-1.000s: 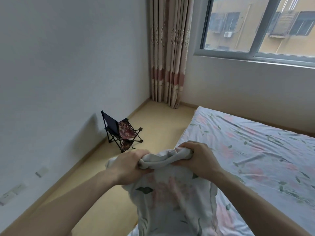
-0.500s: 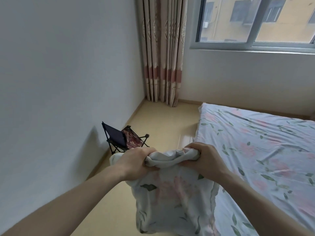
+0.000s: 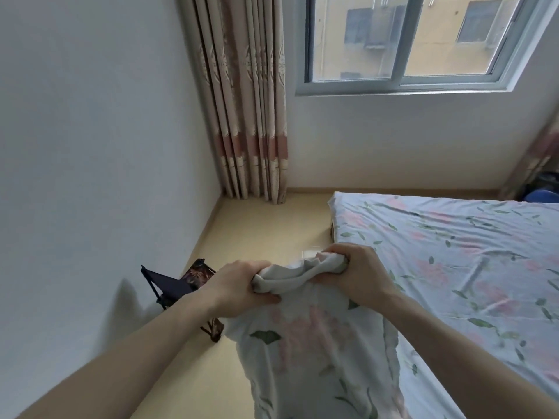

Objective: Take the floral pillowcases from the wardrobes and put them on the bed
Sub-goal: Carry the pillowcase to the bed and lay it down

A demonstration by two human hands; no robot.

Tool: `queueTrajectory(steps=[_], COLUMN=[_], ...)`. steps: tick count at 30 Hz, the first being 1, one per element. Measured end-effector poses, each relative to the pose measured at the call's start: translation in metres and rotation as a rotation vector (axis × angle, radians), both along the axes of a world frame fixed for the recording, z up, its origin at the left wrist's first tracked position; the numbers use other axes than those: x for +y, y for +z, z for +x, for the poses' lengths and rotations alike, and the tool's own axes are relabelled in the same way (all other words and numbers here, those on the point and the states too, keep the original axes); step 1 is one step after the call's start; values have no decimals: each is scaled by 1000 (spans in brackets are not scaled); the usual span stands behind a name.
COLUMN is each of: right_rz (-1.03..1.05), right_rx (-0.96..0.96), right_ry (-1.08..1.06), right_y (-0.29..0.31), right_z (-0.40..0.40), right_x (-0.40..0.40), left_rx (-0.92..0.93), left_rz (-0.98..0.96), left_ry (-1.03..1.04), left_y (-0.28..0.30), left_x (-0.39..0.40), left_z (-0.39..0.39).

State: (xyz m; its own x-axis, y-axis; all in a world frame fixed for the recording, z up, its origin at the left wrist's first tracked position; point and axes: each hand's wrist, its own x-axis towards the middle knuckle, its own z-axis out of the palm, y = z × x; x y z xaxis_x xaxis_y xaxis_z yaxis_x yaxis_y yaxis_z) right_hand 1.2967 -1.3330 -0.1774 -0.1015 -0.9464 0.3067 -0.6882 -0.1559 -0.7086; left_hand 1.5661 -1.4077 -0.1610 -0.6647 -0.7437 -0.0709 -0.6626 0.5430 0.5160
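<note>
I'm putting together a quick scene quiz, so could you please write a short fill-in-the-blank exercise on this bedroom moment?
1. The floral pillowcase is gripped by ____ hands, the left hand and the right hand.
2. The folding chair stands on the floor beside the ____.
3. The bed is covered with a ____-patterned sheet.
4. The curtain hangs to the ____ of the window.

Missing words: both; wall; floral; left

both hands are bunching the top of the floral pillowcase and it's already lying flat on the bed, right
Not quite. The head view shows the left hand and right hand bunching the floral pillowcase, but it hangs from their grip beside the bed, not flat on it.
</note>
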Motion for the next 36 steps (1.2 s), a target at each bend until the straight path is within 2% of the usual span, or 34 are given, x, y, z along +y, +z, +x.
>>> queueTrajectory(steps=[7, 13, 19, 31, 36], right_rz=[10, -6, -36, -67, -54], right_rx=[-42, -50, 16, 14, 3], right_ry=[-56, -127, -174, -305, -380], right_y=[-3, 8, 22, 35, 37], right_z=[-63, -112, -149, -213, -247], right_x=[-130, -240, -352, -572, -635], left_rx=[-31, -22, 3, 51, 28], left_rz=[-10, -116, -151, -108, -113], left_ry=[-93, -152, -181, -311, -389], left_y=[7, 21, 26, 28, 35], left_x=[-161, -284, -404, -664, -746], left_z=[-68, -120, -163, -250, -301])
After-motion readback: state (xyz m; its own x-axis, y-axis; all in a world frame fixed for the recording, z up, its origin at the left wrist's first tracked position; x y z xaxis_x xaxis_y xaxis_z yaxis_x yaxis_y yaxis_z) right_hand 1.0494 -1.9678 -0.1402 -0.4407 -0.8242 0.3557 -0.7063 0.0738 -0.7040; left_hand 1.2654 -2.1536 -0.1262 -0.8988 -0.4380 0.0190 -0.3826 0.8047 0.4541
